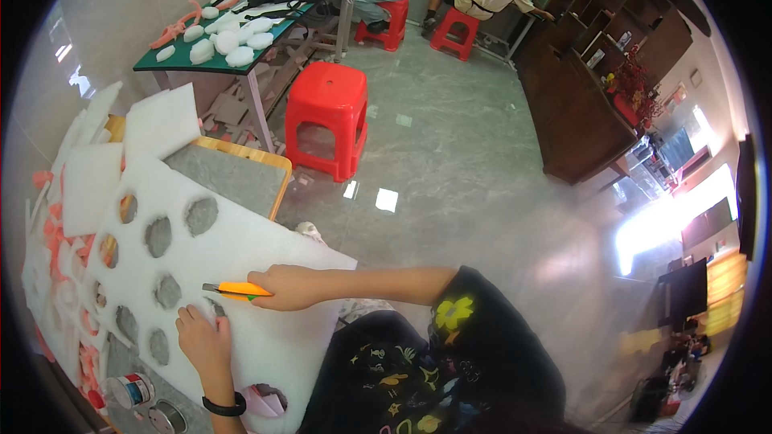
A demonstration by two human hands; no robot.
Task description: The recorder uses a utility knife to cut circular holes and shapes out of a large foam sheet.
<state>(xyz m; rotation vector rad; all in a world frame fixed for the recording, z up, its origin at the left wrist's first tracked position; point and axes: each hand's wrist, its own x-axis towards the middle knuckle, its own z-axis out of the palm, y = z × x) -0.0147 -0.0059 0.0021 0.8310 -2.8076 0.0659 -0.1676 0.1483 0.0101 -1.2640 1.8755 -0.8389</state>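
Above the foam sheet [265,249], the right hand [285,287] clasped a cutter [239,291]; on the sheet, the left hand [206,342] lay, fingers seemingly unclenched. Excess force risked the cutter slipping into them.

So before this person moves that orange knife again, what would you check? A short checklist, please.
1. Knife in hand: ok. The right hand grips the orange utility knife.
2. Blade out: ok. The blade shows at the knife's left end, pointing left.
3. Sheet steadied: ok. The left hand lies on the white foam sheet.
4. Fingers well clear of the blade: not ok, I'd say. The left hand's fingers are close to it.
5. Blade touching the sheet: cannot tell from this angle.
6. Support under the sheet's right corner: cannot tell. The sheet hides what lies beneath.
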